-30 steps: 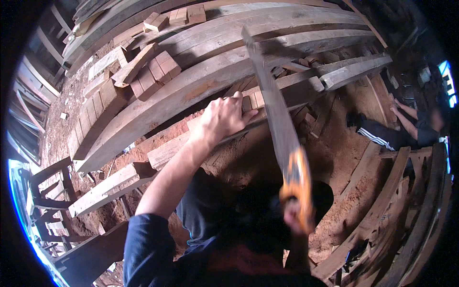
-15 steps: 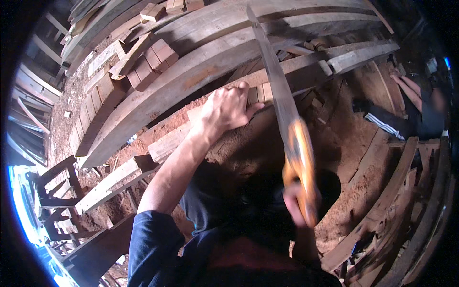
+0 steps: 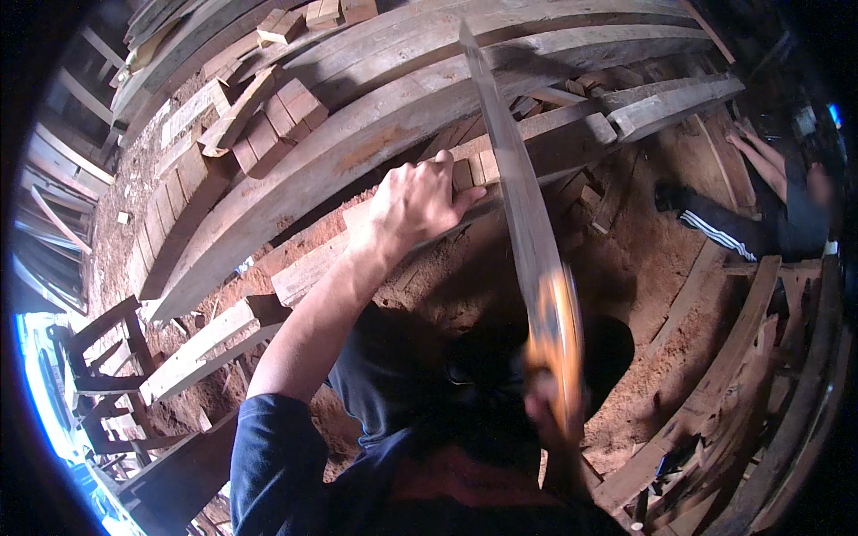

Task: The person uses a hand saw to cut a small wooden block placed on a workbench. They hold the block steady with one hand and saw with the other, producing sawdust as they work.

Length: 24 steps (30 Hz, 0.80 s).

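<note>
My right hand (image 3: pixel 543 406) is closed round the yellow-orange handle of a handsaw (image 3: pixel 518 188), smeared by motion. The long blade points away from me and crosses a wooden beam (image 3: pixel 308 268). Just left of the blade, my left hand (image 3: pixel 416 201) bears down on that beam, fingers curled over its far side and thumb stretched toward the blade. Small wood blocks (image 3: pixel 474 170) show between the left hand and the blade. How deep the blade sits in the wood, I cannot tell.
Long heavy planks (image 3: pixel 375 134) lie beyond the beam, with stacked short blocks (image 3: pixel 273 129) on them. Reddish sawdust (image 3: pixel 626 268) covers the ground. Timber (image 3: pixel 715 420) is piled at the right. Another person (image 3: pixel 778 205) sits at the far right. A wooden frame (image 3: pixel 107 357) stands at the left.
The saw handle and my right hand have moved back toward me, drawing the blade along. My left hand stays at the same spot on the beam.
</note>
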{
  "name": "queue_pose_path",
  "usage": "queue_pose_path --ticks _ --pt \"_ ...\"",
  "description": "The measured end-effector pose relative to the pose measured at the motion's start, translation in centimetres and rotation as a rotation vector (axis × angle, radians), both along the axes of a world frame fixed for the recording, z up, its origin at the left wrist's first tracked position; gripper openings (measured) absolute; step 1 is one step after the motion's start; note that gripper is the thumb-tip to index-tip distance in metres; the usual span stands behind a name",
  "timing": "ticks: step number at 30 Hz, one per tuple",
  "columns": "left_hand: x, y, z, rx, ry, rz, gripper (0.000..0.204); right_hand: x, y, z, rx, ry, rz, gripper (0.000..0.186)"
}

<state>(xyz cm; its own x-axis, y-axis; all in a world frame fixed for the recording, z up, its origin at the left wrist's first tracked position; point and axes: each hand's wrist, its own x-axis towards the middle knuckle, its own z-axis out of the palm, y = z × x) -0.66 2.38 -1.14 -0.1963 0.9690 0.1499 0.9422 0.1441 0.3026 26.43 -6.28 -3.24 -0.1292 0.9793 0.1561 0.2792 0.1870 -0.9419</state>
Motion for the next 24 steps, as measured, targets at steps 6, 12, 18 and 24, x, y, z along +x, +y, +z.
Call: queue_pose_path --ticks 6,12,18,24 --pt "0.0 -0.3 -0.6 -0.047 -0.011 -0.01 0.068 0.6 5.5 -1.0 -0.002 -0.072 0.478 0.009" --pt "0.6 -0.4 0.3 0.009 0.094 -0.027 0.066 1.7 4.9 -1.2 0.506 -0.342 0.471 0.018" --pt "0.7 -1.8 -0.2 -0.114 0.197 -0.148 0.082 -0.2 3.3 -0.1 0.152 0.061 0.489 0.02" --pt "-0.4 -0.5 -0.3 -0.054 -0.049 -0.038 0.077 -1.8 6.0 1.7 -0.083 0.166 0.476 0.02"
